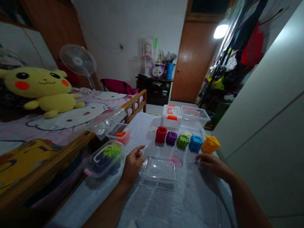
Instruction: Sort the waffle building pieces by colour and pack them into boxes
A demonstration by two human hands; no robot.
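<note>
A clear plastic box (158,184) sits in front of me on the cloth-covered table. My left hand (133,163) is closed at its left wall, with thumb and forefinger at the edge. To the right is a clear plastic lid (200,198), flat and hard to see against the cloth. My right hand (212,164) has its fingertips pinched at the lid's far edge. Beyond the box stands a row of bumpy foam-like cubes: red (161,135), purple (171,138), green (182,141), blue (195,143) and yellow (210,144). Pink pieces (174,161) show by the box's right side.
At left, a lidded box (104,158) holds green and dark pieces beside a small tub (118,135) with orange ones. An orange-clipped box (172,115) and a clear bin (195,117) stand at the back. A wooden bed rail (135,107) borders the left; a white cabinet (266,126), the right.
</note>
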